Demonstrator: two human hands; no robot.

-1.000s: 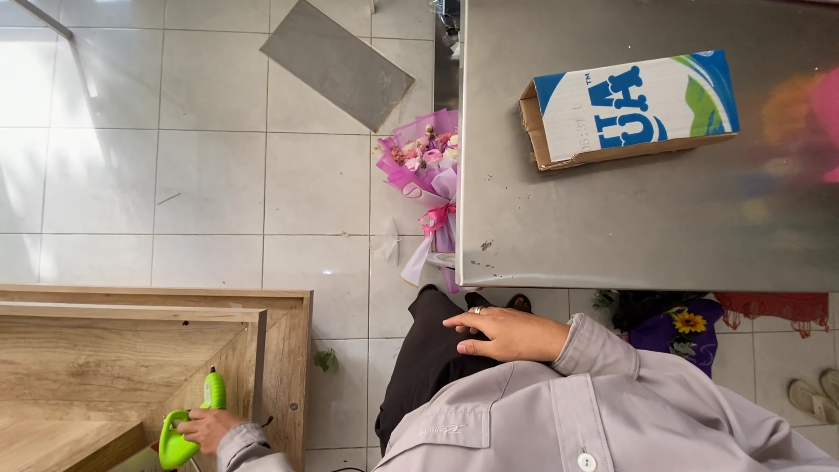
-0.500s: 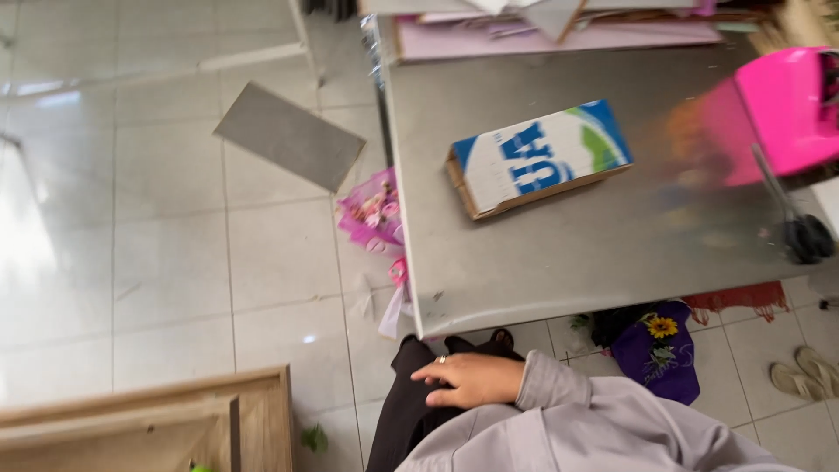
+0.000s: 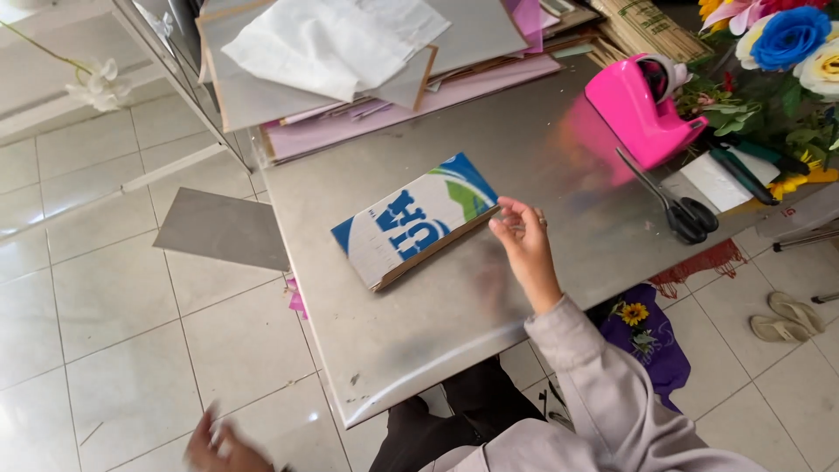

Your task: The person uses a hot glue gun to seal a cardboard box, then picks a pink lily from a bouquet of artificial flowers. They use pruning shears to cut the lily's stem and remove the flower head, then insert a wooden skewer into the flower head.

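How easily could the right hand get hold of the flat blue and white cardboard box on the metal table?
Probably easily: the right hand hovers at the flat blue and white cardboard box, fingertips at its corner, with bare metal table between them and nothing in the way.

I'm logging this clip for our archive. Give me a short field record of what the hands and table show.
right hand: open, fingertips at the flattened cardboard box
left hand: low over the floor, blurred, grip unclear
surface: metal table
on table: pink tape dispenser, black scissors, paper sheets
right edge: artificial flowers
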